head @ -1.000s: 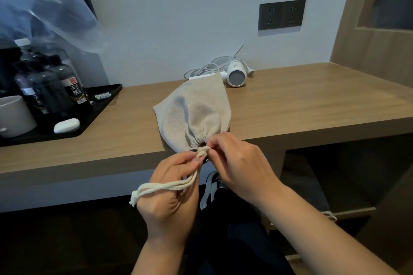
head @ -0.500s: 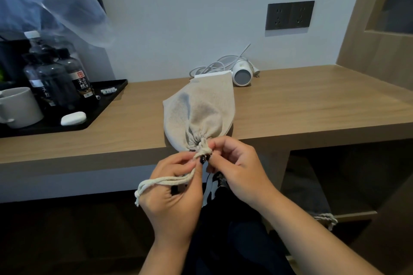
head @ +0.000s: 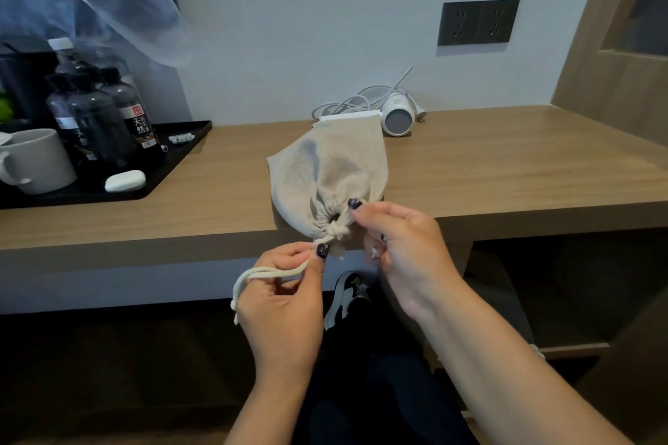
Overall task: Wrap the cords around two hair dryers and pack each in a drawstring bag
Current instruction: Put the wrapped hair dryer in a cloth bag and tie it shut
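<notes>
Right at the bench's (head: 506,170) front edge lies the cinched drawstring bag (head: 329,170), its neck overhanging. Left hand (head: 285,296) fingers pinch the drawstring (head: 267,273); right hand (head: 405,246) fingers grasp the gathered neck. Behind, near the wall, sits a white hair dryer (head: 397,116).

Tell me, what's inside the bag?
The bag bulges, but its mouth is cinched nearly shut, so the cloth hides whatever is inside. The left hand pinches the drawstring. A white dryer sits behind it on the desk.
</notes>
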Demonstrator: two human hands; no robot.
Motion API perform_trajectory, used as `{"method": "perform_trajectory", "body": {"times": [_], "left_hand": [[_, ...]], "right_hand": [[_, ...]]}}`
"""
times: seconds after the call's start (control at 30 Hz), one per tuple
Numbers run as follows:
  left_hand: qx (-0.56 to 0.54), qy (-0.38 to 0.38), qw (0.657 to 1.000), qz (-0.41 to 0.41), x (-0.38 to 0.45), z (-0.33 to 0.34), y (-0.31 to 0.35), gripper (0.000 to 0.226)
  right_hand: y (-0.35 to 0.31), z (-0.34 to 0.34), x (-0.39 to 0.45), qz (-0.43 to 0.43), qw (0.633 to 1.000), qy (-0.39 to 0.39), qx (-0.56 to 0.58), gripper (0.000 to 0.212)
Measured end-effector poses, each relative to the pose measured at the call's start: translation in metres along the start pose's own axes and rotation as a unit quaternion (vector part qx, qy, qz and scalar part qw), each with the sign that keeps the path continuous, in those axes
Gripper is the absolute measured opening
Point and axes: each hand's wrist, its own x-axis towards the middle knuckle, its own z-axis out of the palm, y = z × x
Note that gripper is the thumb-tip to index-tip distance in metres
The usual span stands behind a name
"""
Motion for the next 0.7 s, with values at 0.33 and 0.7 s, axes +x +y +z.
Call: {"method": "perform_trajectory", "body": {"times": [0.33,0.7], "left_hand": [[-0.203,-0.022,0.919,-0.338,0.015,0.003,0.014,0.028],[-0.238,-0.088,0.898,-0.359,0.027,0.023,0.031,0.048]], "right_hand": [[-0.002,0.006,-0.003,-0.014,0.993,0.051,0.105,0.014],[-0.005,0.000,-0.005,0.023,0.994,0.049,0.097,0.017]]}}
